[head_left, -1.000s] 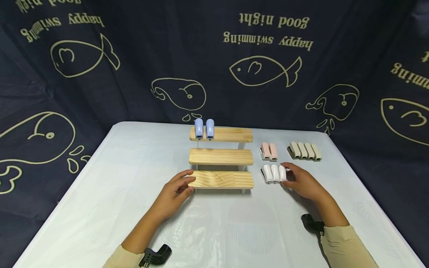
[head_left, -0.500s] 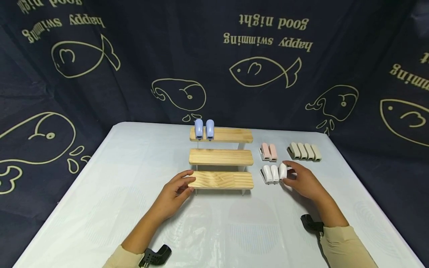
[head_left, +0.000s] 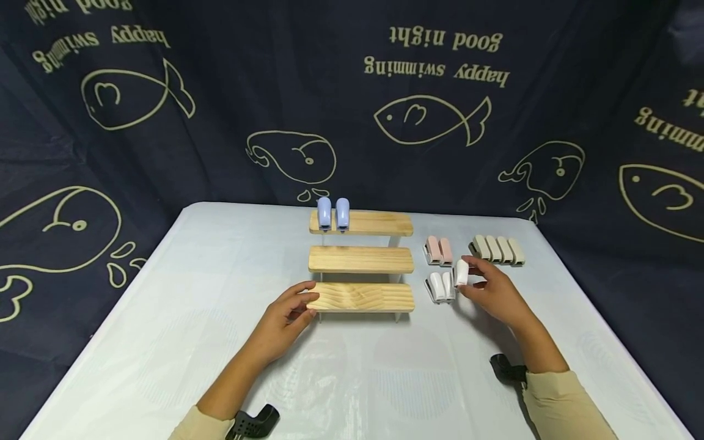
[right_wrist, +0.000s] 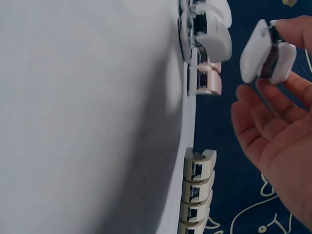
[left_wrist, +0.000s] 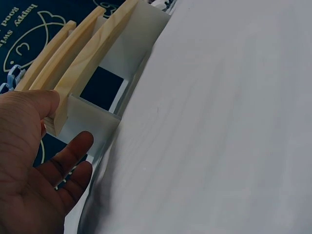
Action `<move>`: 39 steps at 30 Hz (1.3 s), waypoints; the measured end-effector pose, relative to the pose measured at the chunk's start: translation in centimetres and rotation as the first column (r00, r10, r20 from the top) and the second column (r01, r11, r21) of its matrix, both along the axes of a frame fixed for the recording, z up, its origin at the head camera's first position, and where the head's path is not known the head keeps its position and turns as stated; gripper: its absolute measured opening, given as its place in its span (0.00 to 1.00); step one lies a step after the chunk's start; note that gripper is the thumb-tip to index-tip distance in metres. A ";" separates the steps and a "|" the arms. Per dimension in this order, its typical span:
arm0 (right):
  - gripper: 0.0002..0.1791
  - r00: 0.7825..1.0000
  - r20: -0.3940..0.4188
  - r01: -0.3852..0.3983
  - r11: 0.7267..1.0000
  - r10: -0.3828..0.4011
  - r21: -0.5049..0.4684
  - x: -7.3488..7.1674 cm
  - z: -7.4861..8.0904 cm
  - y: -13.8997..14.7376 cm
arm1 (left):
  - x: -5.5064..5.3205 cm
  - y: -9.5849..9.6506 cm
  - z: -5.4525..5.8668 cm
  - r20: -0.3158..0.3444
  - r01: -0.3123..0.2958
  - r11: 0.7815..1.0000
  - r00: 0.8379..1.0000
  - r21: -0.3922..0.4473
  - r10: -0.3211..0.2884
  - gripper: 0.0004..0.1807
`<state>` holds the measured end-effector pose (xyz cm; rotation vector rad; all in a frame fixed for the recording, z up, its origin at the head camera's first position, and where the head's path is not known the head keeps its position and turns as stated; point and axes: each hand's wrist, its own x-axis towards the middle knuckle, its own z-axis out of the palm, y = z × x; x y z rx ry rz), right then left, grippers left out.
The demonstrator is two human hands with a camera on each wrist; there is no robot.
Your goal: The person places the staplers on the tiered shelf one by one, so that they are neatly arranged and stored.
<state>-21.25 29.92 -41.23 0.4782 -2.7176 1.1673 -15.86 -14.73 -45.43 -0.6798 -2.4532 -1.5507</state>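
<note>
My right hand [head_left: 495,294] pinches a white mini stapler [head_left: 461,273] between thumb and fingers. In the right wrist view this stapler [right_wrist: 268,53] is up off the table and tilted. Two more white mini staplers [head_left: 442,286] stand side by side just left of it. My left hand [head_left: 286,318] grips the left end of the lowest board of a three-tier wooden display stand [head_left: 360,297]; the left wrist view has the thumb [left_wrist: 46,102] against the board's edge. On the top tier's left part sit two blue mini staplers [head_left: 333,214].
Behind the white staplers stand two pink mini staplers [head_left: 438,250]. A row of several beige ones [head_left: 497,249] lies further right. The white-covered table [head_left: 220,256] ends at a dark printed curtain [head_left: 352,110].
My right hand has lifted the rightmost white stapler out of its row, moving it up and slightly left. The left hand stays at the stand.
</note>
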 end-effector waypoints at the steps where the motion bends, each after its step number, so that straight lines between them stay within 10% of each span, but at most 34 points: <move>1: 0.33 1.000 -0.015 -0.008 1.000 0.008 -0.001 0.0 0.1 -0.2 | 0.0 0.0 0.0 -0.006 0.003 1.000 1.000 -0.002 -0.003 0.17; 39: 0.36 0.972 -0.190 -0.135 0.990 0.139 0.030 -0.9 7.7 -9.8 | 0.1 -0.3 -0.1 0.005 0.007 1.000 1.000 -0.004 -0.007 0.17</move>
